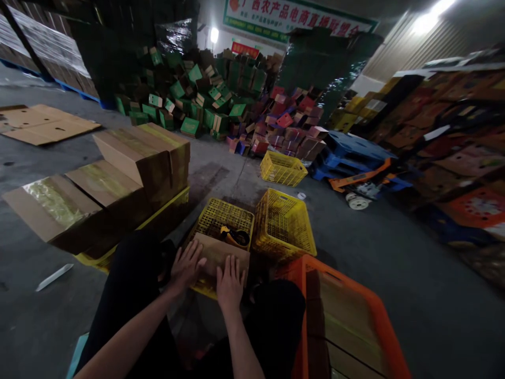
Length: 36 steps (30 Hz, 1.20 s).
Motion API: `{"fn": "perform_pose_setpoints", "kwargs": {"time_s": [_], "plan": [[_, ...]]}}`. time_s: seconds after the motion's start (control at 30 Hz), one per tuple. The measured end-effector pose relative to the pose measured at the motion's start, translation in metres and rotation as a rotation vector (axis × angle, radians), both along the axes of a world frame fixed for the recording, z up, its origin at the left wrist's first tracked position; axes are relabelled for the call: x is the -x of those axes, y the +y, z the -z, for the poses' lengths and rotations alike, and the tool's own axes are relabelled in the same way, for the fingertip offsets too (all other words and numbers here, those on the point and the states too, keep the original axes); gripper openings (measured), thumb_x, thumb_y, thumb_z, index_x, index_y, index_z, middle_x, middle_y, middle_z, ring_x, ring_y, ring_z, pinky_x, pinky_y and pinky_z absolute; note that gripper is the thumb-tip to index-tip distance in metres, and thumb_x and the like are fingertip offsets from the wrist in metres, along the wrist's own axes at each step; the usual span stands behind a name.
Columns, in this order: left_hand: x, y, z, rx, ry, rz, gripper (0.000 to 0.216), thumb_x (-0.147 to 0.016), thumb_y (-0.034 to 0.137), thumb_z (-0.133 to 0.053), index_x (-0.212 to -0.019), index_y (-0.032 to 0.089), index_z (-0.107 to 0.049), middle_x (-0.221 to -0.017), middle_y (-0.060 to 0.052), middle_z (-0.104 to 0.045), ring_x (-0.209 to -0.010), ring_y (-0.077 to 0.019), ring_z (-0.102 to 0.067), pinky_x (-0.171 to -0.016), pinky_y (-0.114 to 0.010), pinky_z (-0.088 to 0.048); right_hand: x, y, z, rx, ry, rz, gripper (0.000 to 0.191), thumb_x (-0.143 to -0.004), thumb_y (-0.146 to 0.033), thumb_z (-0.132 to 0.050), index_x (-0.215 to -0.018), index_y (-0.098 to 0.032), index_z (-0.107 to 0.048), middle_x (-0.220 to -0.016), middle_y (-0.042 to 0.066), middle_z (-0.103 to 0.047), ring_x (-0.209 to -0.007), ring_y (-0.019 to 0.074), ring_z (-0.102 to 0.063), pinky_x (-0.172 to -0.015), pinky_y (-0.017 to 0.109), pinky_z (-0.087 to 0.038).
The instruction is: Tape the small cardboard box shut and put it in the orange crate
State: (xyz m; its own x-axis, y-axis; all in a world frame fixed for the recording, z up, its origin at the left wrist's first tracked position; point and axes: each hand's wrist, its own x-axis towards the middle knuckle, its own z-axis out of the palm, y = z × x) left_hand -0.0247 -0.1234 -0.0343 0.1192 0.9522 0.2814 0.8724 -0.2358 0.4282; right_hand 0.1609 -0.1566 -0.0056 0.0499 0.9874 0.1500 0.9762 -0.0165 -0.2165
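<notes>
My left hand and my right hand lie side by side, fingers stretched out flat, on a small brown cardboard box. The box rests on the near edge of a yellow plastic crate between my knees. Inside that crate, just beyond the box, lies a tape dispenser with a yellow and black body. A second yellow crate stands tilted to the right of the first.
An orange crate holding flat cardboard sits at my right knee. Taped brown cartons are stacked at left. Another yellow crate, blue pallets and heaps of green and red boxes lie farther off. Flat cardboard lies on the concrete floor.
</notes>
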Motion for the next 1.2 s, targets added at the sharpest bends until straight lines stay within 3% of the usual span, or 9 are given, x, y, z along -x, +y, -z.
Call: {"fn": "perform_pose_setpoints", "kwargs": {"time_s": [0.1,0.23,0.4,0.53,0.77,0.9,1.2], "plan": [[0.006,0.004,-0.001,0.005,0.023,-0.087,0.057,-0.102,0.050,-0.034,-0.150,0.022,-0.044,-0.159,-0.013,-0.038,-0.148,-0.0325,-0.029,-0.117,-0.058,-0.026,-0.016,0.006,-0.001,0.018,-0.013,0.128,0.067,-0.103,-0.050,-0.022,-0.153,-0.008,-0.036,-0.157,0.018,-0.036,-0.149,0.0337,-0.027,-0.118,0.059,-0.017],[0.000,0.003,0.002,-0.035,0.042,-0.073,0.063,-0.100,0.055,-0.035,-0.152,0.019,-0.041,-0.159,-0.014,-0.036,-0.150,-0.0319,-0.026,-0.119,-0.056,-0.025,-0.023,0.009,0.004,-0.013,-0.048,0.171,0.072,-0.102,-0.051,-0.024,-0.152,0.000,-0.035,-0.158,0.024,-0.032,-0.147,0.0390,-0.028,-0.117,0.059,-0.020],[-0.009,0.003,0.009,-0.076,0.079,-0.036,0.066,-0.099,0.056,-0.039,-0.147,0.011,-0.047,-0.157,-0.022,-0.037,-0.147,-0.0369,-0.032,-0.117,-0.057,-0.027,-0.012,0.008,0.010,-0.063,-0.096,0.150,0.067,-0.101,-0.050,-0.035,-0.152,-0.007,-0.039,-0.159,0.028,-0.028,-0.147,0.0437,-0.027,-0.115,0.061,-0.021],[-0.013,0.004,0.010,-0.120,0.139,-0.018,0.063,-0.098,0.055,-0.044,-0.145,0.013,-0.051,-0.158,-0.022,-0.034,-0.148,-0.0387,-0.028,-0.115,-0.056,-0.031,-0.002,0.007,0.013,-0.048,-0.109,0.109,0.062,-0.100,-0.049,-0.043,-0.154,-0.020,-0.037,-0.162,0.024,-0.023,-0.148,0.0432,-0.023,-0.114,0.063,-0.021],[-0.032,-0.004,-0.001,-0.135,0.181,0.163,0.062,-0.097,0.055,-0.048,-0.148,0.019,-0.049,-0.157,-0.015,-0.039,-0.148,-0.0359,-0.029,-0.116,-0.053,-0.028,0.007,0.002,0.025,0.012,-0.126,-0.027,0.065,-0.097,-0.041,-0.050,-0.157,-0.035,-0.025,-0.167,0.011,-0.012,-0.151,0.0438,-0.007,-0.114,0.066,-0.015],[-0.039,-0.005,0.002,-0.101,0.153,0.273,0.066,-0.099,0.056,-0.044,-0.152,0.016,-0.041,-0.157,-0.013,-0.040,-0.147,-0.0309,-0.031,-0.118,-0.050,-0.025,0.007,0.001,0.030,-0.002,-0.104,-0.067,0.064,-0.098,-0.037,-0.048,-0.157,-0.035,-0.024,-0.168,0.007,-0.010,-0.152,0.0429,-0.004,-0.114,0.069,-0.012],[-0.037,-0.004,0.011,-0.042,0.079,0.295,0.071,-0.098,0.059,-0.042,-0.155,0.018,-0.035,-0.160,-0.014,-0.034,-0.150,-0.0302,-0.024,-0.120,-0.050,-0.019,0.015,-0.006,0.036,-0.031,-0.037,-0.125,0.065,-0.096,-0.029,-0.046,-0.157,-0.025,-0.026,-0.164,0.007,-0.024,-0.153,0.0359,-0.008,-0.119,0.061,-0.016]]}}
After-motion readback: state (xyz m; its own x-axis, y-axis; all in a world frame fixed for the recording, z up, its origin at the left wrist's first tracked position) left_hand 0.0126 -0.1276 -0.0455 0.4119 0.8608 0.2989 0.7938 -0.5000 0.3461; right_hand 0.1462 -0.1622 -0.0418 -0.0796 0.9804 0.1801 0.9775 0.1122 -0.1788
